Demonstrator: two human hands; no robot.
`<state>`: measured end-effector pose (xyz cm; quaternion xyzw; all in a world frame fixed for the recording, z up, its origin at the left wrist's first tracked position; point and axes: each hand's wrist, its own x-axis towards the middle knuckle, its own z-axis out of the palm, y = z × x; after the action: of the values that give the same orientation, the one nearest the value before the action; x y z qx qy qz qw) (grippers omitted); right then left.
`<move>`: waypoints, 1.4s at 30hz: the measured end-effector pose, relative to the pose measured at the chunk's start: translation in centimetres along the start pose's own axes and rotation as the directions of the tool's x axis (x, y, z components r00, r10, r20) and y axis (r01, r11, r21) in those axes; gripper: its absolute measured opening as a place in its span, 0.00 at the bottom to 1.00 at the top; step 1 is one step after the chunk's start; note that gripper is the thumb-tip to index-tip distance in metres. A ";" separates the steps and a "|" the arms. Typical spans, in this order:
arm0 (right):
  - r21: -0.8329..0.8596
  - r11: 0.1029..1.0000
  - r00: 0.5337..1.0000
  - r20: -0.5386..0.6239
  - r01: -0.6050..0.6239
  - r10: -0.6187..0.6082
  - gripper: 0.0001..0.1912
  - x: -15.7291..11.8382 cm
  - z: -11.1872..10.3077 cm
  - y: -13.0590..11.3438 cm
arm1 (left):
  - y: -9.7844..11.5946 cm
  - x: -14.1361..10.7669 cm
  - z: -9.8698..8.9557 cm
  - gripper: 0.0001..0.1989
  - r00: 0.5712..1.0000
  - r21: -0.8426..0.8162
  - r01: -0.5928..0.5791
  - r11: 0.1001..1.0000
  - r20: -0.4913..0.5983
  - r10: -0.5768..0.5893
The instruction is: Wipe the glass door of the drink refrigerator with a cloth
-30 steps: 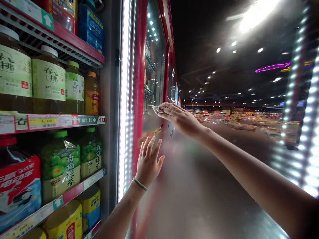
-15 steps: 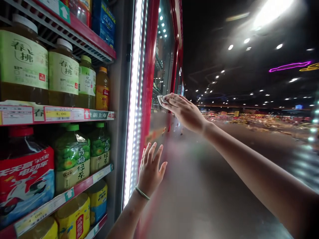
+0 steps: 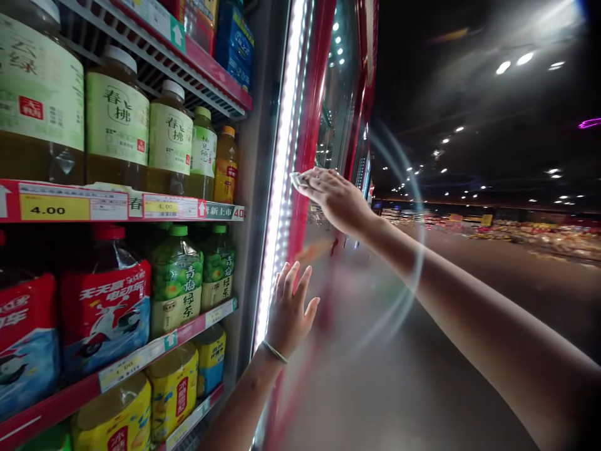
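Door frame [image 3: 321,103]: from my remote seat I am seeing the cloth [image 3: 297,180] being held up close to this red upright, so it looks in use; what is finished and what is left, I cannot tell.
Right hand [image 3: 337,199]: its fingers are lying together over the cloth, apparently gripping it.
Left hand [image 3: 291,313]: it is holding nothing, fingers apart, below the other; any contact I cannot tell.
Cloth: it is looking small, whitish, folded, poking just beyond the right fingertips.
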<state>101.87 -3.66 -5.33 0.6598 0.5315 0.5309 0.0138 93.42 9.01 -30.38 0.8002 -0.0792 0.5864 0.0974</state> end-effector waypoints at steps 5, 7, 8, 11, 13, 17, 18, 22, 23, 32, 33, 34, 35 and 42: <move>0.061 0.989 0.978 0.153 0.134 -0.142 0.39 0.3 1.3 -2.4 | 0.1 -0.4 0.1 0.38 1.000 -0.003 0.014 1.000 0.001 -0.014; 0.043 0.994 0.985 0.142 0.097 -0.102 0.39 0.7 1.0 -2.5 | 0.2 -0.6 0.1 0.37 1.000 -0.008 0.021 1.000 0.003 -0.021; 0.023 0.997 0.989 0.127 0.067 -0.069 0.38 1.0 0.9 -2.6 | 0.2 -0.7 0.0 0.36 1.000 -0.012 0.027 1.000 0.002 -0.027; -0.031 0.999 0.992 0.127 0.028 -0.024 0.36 0.9 1.4 -3.9 | 0.1 -1.2 -0.2 0.35 0.999 -0.017 0.054 0.998 -0.007 -0.054; -0.022 0.998 0.983 0.170 0.067 -0.062 0.36 -0.2 2.5 -5.6 | -0.1 -1.6 -0.4 0.35 0.997 -0.015 0.072 0.997 -0.019 -0.072; 0.044 0.975 0.942 0.252 0.216 -0.220 0.38 -2.9 3.6 -7.1 | -0.6 -2.5 -0.9 0.37 0.995 -0.001 0.093 0.996 -0.025 -0.093; 0.043 0.973 0.940 0.249 0.228 -0.232 0.39 -3.1 3.4 -6.6 | -0.8 -2.7 -1.0 0.37 0.996 0.005 0.092 0.996 -0.020 -0.092; -0.014 0.998 0.995 0.086 0.061 -0.059 0.38 -1.8 2.2 -4.1 | -1.3 -3.1 -1.6 0.35 0.996 0.031 0.084 0.996 -0.009 -0.084; -0.018 1.000 0.999 0.035 0.002 -0.002 0.38 -1.5 2.2 -4.1 | -1.4 -3.1 -1.7 0.35 0.996 0.034 0.088 0.996 -0.010 -0.088; -0.126 0.990 0.991 0.107 -0.062 0.076 0.31 -4.8 4.3 -9.2 | 0.1 -2.7 -0.7 0.33 0.998 0.044 0.046 0.998 -0.033 -0.045; -0.138 0.986 0.991 0.086 -0.094 0.107 0.31 -5.6 3.5 -8.4 | 0.5 -2.5 -0.5 0.32 0.999 0.036 0.039 0.999 -0.035 -0.038; -0.144 0.980 0.988 0.052 -0.138 0.147 0.33 -6.6 2.5 -7.5 | 0.9 -2.2 -0.4 0.33 0.999 0.025 0.030 0.999 -0.038 -0.029; -0.143 0.973 0.982 0.015 -0.183 0.187 0.35 -7.7 1.2 -6.5 | 1.4 -1.8 -0.1 0.33 0.999 0.011 0.022 1.000 -0.043 -0.022; -0.220 0.877 0.902 -0.167 -0.427 0.398 0.41 -20.3 -8.6 0.1 | 7.5 1.1 1.4 0.34 0.998 -0.072 -0.034 0.997 -0.064 0.029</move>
<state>98.42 -22.94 -15.43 0.7188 0.3068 0.6220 -0.0473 93.19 1.35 -29.31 0.7759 -0.1102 0.6095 0.1198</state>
